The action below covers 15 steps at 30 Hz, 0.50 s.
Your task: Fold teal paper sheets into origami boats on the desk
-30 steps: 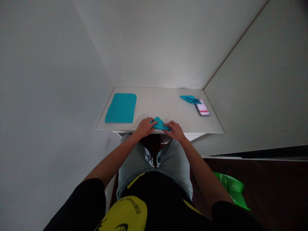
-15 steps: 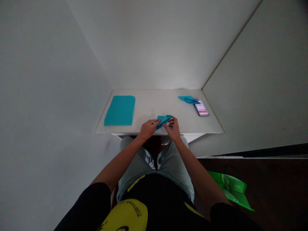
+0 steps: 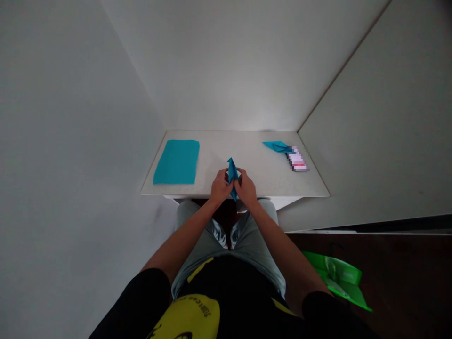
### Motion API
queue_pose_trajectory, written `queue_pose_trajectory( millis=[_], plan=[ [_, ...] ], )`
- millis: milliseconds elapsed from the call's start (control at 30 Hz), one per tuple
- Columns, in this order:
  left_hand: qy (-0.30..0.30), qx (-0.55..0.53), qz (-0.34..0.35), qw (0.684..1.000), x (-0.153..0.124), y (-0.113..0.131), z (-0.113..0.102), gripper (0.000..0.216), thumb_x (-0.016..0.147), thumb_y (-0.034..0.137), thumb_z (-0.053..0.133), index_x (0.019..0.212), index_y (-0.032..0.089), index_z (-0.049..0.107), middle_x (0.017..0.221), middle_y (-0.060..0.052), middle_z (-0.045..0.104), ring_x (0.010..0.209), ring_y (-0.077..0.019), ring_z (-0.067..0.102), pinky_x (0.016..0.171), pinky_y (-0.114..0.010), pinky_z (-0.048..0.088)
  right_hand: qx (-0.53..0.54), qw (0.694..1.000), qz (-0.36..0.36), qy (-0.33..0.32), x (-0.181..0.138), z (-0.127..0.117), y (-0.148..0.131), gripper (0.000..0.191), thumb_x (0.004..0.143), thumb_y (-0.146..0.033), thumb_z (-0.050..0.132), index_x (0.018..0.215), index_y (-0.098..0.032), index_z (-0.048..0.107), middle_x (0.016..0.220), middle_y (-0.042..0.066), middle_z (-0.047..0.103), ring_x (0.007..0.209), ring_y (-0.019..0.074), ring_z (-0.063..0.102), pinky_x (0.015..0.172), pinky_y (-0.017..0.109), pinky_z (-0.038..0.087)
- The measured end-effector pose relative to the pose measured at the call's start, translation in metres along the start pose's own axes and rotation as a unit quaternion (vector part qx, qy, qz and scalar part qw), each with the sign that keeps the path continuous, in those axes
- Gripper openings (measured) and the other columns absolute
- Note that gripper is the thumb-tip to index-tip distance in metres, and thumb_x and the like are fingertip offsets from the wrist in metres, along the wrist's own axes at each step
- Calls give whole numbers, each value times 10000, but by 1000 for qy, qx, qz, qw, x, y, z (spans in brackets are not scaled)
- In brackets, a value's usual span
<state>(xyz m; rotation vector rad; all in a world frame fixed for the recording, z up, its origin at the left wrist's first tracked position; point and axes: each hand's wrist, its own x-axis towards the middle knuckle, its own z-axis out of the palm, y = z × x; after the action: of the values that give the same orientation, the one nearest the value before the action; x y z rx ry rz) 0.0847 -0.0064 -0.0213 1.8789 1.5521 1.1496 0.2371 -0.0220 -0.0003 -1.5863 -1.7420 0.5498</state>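
Note:
A folded piece of blue paper, narrow and pointed, stands lengthwise between my two hands at the front of the white table. My left hand grips its left side, with the thumb near the lower part. On the opposite side my right hand pinches it, its thumb close to the left one. The paper's upper tip bends a little to the left, and its lower point reaches past the thumbs toward me. Parts of the folds are hidden by the fingers.
Flat blue paper lies on the left of the white table. Another folded blue paper shape rests at the back right, touching a pixelated phone-like object. Walls enclose the table. A green plastic dustpan-like item is on the floor.
Both hands have turned the folded paper from a slanted, flatter position to an upright, lengthwise one. My right hand has come in closer to the left.

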Motion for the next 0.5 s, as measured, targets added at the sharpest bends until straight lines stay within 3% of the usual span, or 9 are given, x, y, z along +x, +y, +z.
queue_pose_trajectory(
  millis=[133, 200, 367, 500],
  plan=[
    [-50, 14, -26, 998, 7, 2, 0, 225, 1005, 236, 589, 1200, 191, 691, 1145, -114, 762, 1056, -277, 729, 958, -428, 601, -19, 998, -64, 5, -1, 4, 1, 507, 985, -264, 536, 1488, -260, 607, 884, 57, 742, 746, 253, 655, 743, 355, 516],
    [-55, 15, -27, 998, 9, 3, 0, 231, 1019, 220, 539, 1165, 191, 717, 1128, -114, 780, 1055, -285, 732, 979, -446, 597, -29, 996, -79, 15, -1, 6, 4, 511, 979, -244, 537, 1484, -266, 620, 932, 74, 757, 782, 265, 665, 780, 374, 531],
    [-1, -6, -17, 1000, 13, -1, -3, 424, 991, 187, 546, 1386, 194, 699, 1234, -119, 779, 1102, -270, 721, 1030, -440, 590, -2, 998, -37, 58, 3, 4, 15, 523, 993, -267, 500, 1504, -250, 605, 889, 51, 727, 708, 235, 629, 722, 345, 517],
    [-38, -89, -47, 994, 19, -12, -14, 473, 1036, 264, 543, 1488, 198, 669, 1188, -103, 787, 835, -191, 729, 822, -344, 620, 54, 998, -15, 41, 10, -7, 30, 485, 1005, -276, 478, 1462, -240, 635, 811, 14, 681, 661, 210, 604, 696, 326, 503]
  ],
)
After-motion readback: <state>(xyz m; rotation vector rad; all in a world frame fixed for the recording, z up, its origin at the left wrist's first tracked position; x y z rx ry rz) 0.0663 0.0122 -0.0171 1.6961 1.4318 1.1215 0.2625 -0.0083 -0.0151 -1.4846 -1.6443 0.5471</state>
